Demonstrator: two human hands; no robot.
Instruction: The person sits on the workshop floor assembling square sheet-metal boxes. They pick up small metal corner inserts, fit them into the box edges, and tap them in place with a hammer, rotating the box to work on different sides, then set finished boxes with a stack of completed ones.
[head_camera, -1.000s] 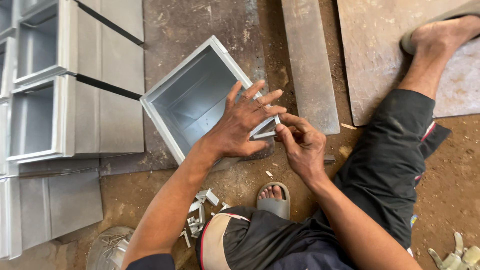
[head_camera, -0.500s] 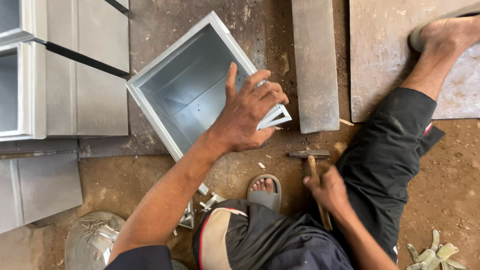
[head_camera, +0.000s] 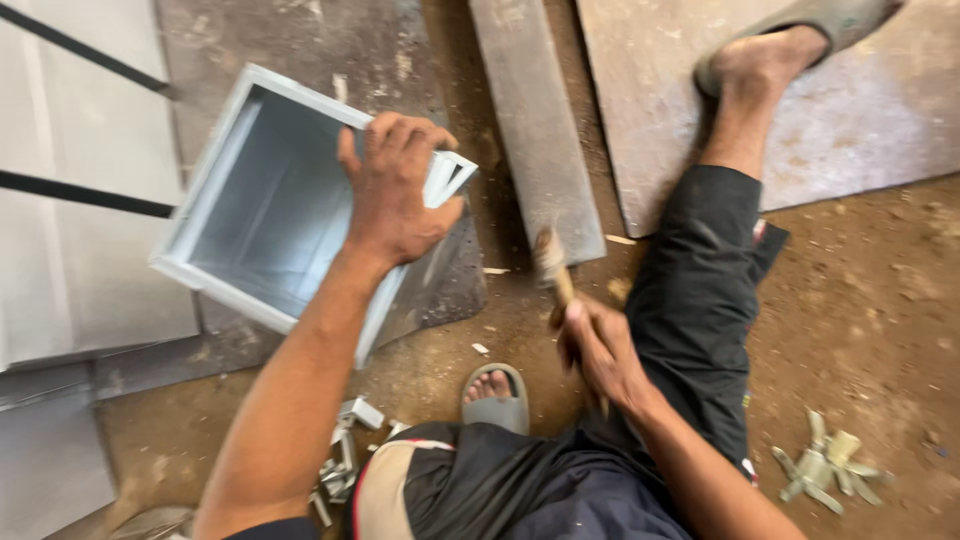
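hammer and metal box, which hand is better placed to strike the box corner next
Right, most likely. The right hand already has its grip on the hammer, whose head sits just off the box's near corner. The left hand is spread over the metal box rim, steadying it.

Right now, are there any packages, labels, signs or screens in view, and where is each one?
None in view: no package, label, sign or screen.
The open grey sheet-metal box under the left hand is bare.
The flat metal sheets beside it are plain grey.
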